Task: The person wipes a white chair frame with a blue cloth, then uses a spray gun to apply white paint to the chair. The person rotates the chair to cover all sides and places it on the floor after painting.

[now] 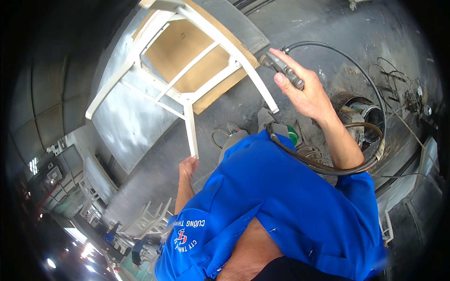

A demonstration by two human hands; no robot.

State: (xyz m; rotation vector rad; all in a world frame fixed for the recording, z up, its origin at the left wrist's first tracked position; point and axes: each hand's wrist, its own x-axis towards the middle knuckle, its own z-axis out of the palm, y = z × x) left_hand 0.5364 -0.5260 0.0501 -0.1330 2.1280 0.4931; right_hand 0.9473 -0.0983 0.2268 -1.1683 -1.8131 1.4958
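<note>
A white wooden chair frame (188, 96) lies tipped with its legs pointing toward me. A brown cardboard sheet (180, 44) shows behind its rails. My left hand (188, 167) grips the tip of the nearest chair leg (191, 131) between closed fingers. To the right of the chair, my right hand (307, 93) is wrapped round a metal spray gun (293, 77), its nozzle end near another chair leg. The palm hides part of the gun. From it a dark hose (365, 77) loops out to the right and back under my right forearm.
A grey panel (129, 126) stands behind the chair. At right are paint-stained buckets (372, 124), a green container (292, 135) and tangled cables (408, 91). More white chair frames (150, 218) stand at lower left. My feet are below the chair on the grey floor (140, 182).
</note>
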